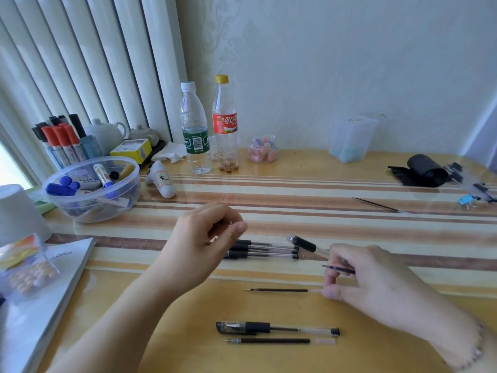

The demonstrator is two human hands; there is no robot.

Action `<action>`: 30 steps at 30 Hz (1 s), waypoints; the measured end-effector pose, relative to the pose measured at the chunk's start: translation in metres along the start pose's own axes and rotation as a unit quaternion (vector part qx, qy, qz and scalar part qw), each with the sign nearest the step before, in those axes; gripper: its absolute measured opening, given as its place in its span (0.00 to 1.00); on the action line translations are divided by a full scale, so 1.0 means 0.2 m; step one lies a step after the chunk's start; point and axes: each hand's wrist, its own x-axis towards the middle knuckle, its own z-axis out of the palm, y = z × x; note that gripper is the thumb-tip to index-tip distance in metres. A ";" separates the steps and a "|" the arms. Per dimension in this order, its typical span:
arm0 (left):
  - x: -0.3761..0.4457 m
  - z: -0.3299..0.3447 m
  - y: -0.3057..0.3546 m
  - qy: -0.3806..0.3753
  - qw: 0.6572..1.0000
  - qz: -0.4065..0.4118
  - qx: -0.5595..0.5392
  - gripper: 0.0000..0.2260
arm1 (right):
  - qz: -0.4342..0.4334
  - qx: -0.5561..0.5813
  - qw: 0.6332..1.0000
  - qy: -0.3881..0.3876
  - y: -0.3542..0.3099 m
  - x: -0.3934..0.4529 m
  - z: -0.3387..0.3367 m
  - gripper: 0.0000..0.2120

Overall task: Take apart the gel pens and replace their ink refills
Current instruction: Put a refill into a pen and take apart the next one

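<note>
Two refills, one in right hand (357, 275), one (279, 290) beside it

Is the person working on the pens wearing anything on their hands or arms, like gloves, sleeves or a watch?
Nothing that shows. The left hand and right hand are bare, with no gloves and no rings visible. Both forearms are uncovered as far as the picture's lower edge, so no sleeve, watch or bracelet comes into view.

From my feed: both arms bare, no sleeves in frame, w/ no watch, rings or gloves that I can make out. Left hand (200, 239) and right hand (368, 275) uncovered, nails short, unpainted. No markings seen.
</note>
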 end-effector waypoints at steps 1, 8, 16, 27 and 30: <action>-0.01 0.01 0.02 -0.004 1.000 0.014 -0.007 0.06 | 0.001 -0.010 1.000 -0.002 -0.01 0.00 0.00 0.11; -0.02 0.03 0.07 0.051 0.997 0.058 -0.020 0.07 | 0.007 0.039 0.999 0.028 0.00 -0.01 -0.04 0.18; -0.10 0.21 0.25 0.016 0.975 -0.100 -0.196 0.09 | -0.027 0.016 0.996 0.089 -0.18 -0.05 0.04 0.19; -0.11 0.19 0.20 -0.107 0.994 0.014 -0.003 0.06 | -0.063 0.023 0.993 0.099 -0.18 -0.05 0.07 0.20; -0.11 0.17 0.20 -0.111 0.991 0.039 0.056 0.07 | -0.064 0.022 0.994 0.090 -0.19 -0.06 0.05 0.20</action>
